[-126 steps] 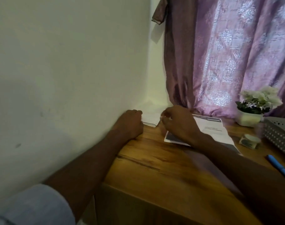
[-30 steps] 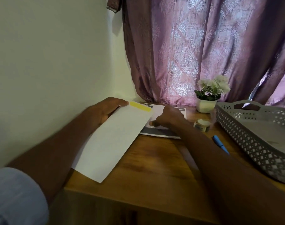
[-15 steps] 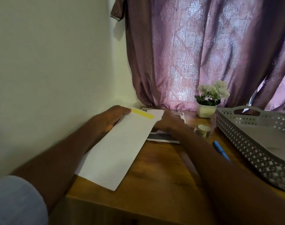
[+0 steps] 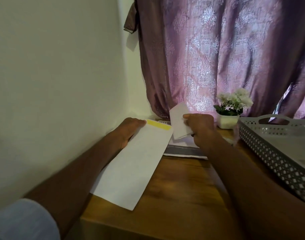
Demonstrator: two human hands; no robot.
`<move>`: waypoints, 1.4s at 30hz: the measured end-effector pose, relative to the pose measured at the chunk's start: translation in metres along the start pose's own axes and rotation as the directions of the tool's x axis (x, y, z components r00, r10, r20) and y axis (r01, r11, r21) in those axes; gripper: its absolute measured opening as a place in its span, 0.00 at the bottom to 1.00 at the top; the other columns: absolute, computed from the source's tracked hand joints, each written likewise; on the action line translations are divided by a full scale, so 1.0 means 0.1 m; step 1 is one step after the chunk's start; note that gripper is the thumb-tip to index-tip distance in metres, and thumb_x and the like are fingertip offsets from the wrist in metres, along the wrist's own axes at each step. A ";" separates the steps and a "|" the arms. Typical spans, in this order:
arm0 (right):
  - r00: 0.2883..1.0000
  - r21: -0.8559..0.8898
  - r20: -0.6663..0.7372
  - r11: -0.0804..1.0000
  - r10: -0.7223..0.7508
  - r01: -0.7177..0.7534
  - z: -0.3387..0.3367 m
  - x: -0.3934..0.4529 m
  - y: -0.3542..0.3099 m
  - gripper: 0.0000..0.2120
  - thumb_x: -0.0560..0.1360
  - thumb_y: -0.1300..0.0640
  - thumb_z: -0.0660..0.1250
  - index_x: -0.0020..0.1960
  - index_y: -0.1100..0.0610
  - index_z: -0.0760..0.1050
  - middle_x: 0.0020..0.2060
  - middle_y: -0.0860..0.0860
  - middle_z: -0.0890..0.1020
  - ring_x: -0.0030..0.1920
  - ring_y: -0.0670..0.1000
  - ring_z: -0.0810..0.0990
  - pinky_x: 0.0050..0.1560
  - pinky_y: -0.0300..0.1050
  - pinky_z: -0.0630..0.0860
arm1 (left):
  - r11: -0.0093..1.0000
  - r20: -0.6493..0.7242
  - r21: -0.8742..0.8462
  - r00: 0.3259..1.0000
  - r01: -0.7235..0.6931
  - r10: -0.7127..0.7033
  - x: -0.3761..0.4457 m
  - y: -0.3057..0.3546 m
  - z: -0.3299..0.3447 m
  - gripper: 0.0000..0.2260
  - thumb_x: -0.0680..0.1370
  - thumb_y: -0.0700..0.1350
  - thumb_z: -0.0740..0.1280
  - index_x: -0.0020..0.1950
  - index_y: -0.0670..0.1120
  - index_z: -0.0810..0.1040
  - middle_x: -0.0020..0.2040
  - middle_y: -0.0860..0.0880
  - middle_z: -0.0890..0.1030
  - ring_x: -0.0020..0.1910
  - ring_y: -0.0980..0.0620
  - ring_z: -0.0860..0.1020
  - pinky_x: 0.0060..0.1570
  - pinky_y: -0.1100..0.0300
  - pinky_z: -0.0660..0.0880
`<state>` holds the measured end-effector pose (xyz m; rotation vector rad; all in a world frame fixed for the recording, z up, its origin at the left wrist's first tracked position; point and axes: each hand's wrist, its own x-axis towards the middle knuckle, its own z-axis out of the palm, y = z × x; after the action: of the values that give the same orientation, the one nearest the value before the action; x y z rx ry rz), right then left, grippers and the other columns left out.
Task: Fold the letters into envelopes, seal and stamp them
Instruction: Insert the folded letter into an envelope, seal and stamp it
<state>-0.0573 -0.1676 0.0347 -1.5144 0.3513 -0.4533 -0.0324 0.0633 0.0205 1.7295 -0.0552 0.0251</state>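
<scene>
- The left hand (image 4: 130,131) sits at the far end of a bare forearm that runs from the lower left corner, palm turned inward, fingers curled round the top edge of a long white envelope (image 4: 134,163) and gripping it.
- A pale blue sleeve (image 4: 21,220) covers the left upper arm.
- The right hand (image 4: 201,128) is lifted, knuckles up, thumb and fingers pinched tight on a small folded letter (image 4: 179,122).
- The right forearm comes in bare from the lower right, wrist slightly bent.
- The hands are near each other, not touching.
</scene>
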 end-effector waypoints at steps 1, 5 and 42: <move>0.999 0.070 -0.030 0.997 -0.016 0.018 -0.02 0.02 -0.01 0.10 0.77 0.64 0.73 0.57 0.57 0.86 0.55 0.53 0.86 0.51 0.50 0.82 0.52 0.46 0.81 | 1.000 -0.007 -0.005 1.000 -0.018 0.018 0.01 0.00 0.00 0.09 0.80 0.46 0.72 0.51 0.40 0.81 0.49 0.39 0.83 0.45 0.42 0.80 0.51 0.51 0.76; 1.000 0.363 -0.018 0.932 -0.004 0.010 -0.07 0.00 -0.05 0.12 0.77 0.66 0.73 0.54 0.51 0.84 0.45 0.49 0.84 0.47 0.50 0.80 0.44 0.49 0.78 | 0.997 -0.013 -0.022 0.997 -0.074 0.073 0.01 0.00 0.05 0.11 0.77 0.47 0.75 0.51 0.40 0.83 0.48 0.39 0.84 0.44 0.42 0.82 0.51 0.51 0.78; 0.974 0.207 0.119 0.965 -0.192 0.164 0.04 -0.04 0.00 0.13 0.76 0.70 0.70 0.46 0.51 0.79 0.46 0.51 0.85 0.44 0.50 0.82 0.43 0.43 0.82 | 0.993 0.487 -0.101 0.867 -0.059 0.101 0.10 -0.06 0.13 0.22 0.74 0.40 0.76 0.68 0.40 0.80 0.62 0.40 0.84 0.63 0.39 0.82 0.68 0.45 0.75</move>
<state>-0.0591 -0.1617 0.0345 -1.3813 0.0585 -0.5064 -0.0220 0.0516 0.0128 1.6106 -0.5001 -0.3566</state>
